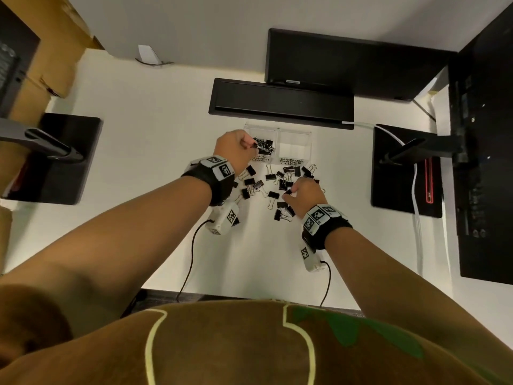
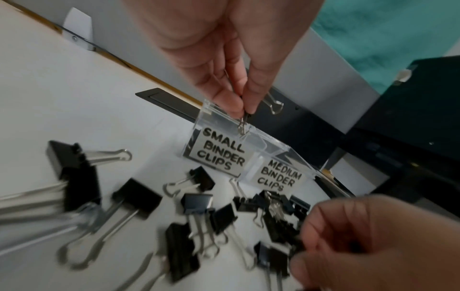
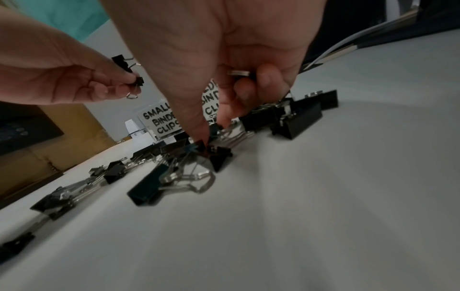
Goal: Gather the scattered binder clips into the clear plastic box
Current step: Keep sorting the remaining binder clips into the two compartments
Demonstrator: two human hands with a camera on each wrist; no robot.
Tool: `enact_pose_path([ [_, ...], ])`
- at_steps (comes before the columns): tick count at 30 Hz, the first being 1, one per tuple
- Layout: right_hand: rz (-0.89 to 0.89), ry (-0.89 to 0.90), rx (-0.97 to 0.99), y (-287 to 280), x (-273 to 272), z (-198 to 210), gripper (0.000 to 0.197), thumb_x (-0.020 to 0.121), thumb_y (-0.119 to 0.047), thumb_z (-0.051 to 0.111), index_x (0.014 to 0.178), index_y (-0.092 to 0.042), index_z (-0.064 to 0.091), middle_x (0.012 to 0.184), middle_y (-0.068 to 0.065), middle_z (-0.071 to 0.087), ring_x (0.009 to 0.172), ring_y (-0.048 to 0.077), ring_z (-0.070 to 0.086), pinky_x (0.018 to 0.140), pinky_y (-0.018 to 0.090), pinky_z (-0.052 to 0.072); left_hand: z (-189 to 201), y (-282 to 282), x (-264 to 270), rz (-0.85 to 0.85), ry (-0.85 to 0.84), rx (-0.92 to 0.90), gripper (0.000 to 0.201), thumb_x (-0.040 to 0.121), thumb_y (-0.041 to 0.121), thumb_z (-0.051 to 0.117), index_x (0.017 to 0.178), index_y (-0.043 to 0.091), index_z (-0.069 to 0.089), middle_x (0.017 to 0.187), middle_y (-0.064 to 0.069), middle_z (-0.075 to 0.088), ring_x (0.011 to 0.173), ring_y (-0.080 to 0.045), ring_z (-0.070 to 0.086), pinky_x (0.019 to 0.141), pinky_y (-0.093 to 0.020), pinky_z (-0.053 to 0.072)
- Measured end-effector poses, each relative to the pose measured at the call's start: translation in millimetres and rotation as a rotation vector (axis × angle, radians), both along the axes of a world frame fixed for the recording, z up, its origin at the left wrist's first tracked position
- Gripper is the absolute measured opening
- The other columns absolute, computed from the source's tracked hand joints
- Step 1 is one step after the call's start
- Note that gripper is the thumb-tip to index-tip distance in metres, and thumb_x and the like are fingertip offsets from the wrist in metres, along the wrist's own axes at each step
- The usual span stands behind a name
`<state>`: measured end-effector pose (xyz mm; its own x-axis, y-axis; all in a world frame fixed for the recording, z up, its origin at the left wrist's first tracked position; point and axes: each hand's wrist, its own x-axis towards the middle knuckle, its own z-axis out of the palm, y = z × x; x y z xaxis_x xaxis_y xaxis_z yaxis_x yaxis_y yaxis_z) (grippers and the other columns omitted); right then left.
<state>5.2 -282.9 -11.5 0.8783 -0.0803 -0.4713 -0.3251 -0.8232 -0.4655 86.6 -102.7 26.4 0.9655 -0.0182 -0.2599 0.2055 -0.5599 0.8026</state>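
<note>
The left hand point(image 1: 231, 147) hangs over the left compartment of the clear box point(image 1: 294, 134), its thumb and fingertips point(image 2: 235, 106) pinching a small clip point(image 3: 139, 81) by its wire handle, so the clip dangles just above the compartment's rim. A second small clip point(image 3: 122, 61) shows at the same fingers in the right wrist view; how it is held cannot be told. The right hand point(image 1: 305, 194) is down on the desk point(image 1: 166, 151) in the middle of the scattered clips point(image 1: 273, 194), fingers curled, its thumb and forefinger closing on a small black clip point(image 3: 219, 155) that lies on the surface; the other fingers are folded in toward the palm.

The box stands just beyond the pile, near a long black tray point(image 1: 280, 102). It has two compartments side by side. The left one carries a label point(image 2: 221, 153) reading SMALL BINDER CLIPS and already holds a heap of black clips point(image 1: 263, 144). The right one is labelled point(image 2: 277, 180) MEDIUM BINDER CLIPS. Most clips lie loose on the desk between the box and the person, some touching or overlapping, several larger than the ones being picked.

Both wrists wear black bands with white marker-printed blocks point(image 1: 219, 168) and trailing cables. Black monitor stands point(image 1: 66, 159) sit at the left and right sides, a dark monitor point(image 1: 483, 162) at the right edge, and cardboard boxes point(image 1: 52, 65) at the far left.
</note>
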Motion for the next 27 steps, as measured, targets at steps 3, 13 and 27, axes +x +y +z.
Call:
enact_pose_path([
  [3, -0.117, -0.042, 0.108, -3.7, -3.6, -1.2, 0.008, 0.081, -0.014, 0.063, 0.085, -0.01, 0.057, 0.091, 0.006, 0.06, 0.084, 0.018, 0.056, 0.069, 0.023, 0.044, 0.2, -2.1, 12.5, 0.024, 0.021, 0.0, 0.009, 0.081, 0.011, 0.068, 0.088, 0.013, 0.064, 0.075, 0.002, 0.059, 0.077, -0.02, 0.063, 0.082, -0.034, 0.057],
  [13, -0.222, -0.195, 0.316, 0.9, 45.5, 46.9, 0.013, 0.087, -0.019, 0.06, 0.1, -0.018, 0.059, 0.09, -0.004, 0.059, 0.074, 0.006, 0.056, 0.057, 0.015, 0.044, 2.1, -2.9, 19.8, 0.011, 0.021, 0.044, 0.023, 0.086, 0.0, 0.055, 0.104, 0.009, 0.065, 0.103, -0.004, 0.064, 0.087, -0.015, 0.06, 0.088, -0.031, 0.054],
  [27, 0.232, -0.225, 0.099, 57.9, 105.7, 50.1, 0.03, 0.089, -0.004, 0.045, 0.108, -0.017, 0.064, 0.113, 0.009, 0.058, 0.098, 0.021, 0.057, 0.082, 0.028, 0.05, -30.9, 17.2, -44.1, -0.309, 0.082, 0.31, 0.022, 0.085, 0.001, 0.054, 0.105, 0.007, 0.062, 0.097, -0.006, 0.049, 0.096, -0.028, 0.058, 0.081, -0.025, 0.042],
])
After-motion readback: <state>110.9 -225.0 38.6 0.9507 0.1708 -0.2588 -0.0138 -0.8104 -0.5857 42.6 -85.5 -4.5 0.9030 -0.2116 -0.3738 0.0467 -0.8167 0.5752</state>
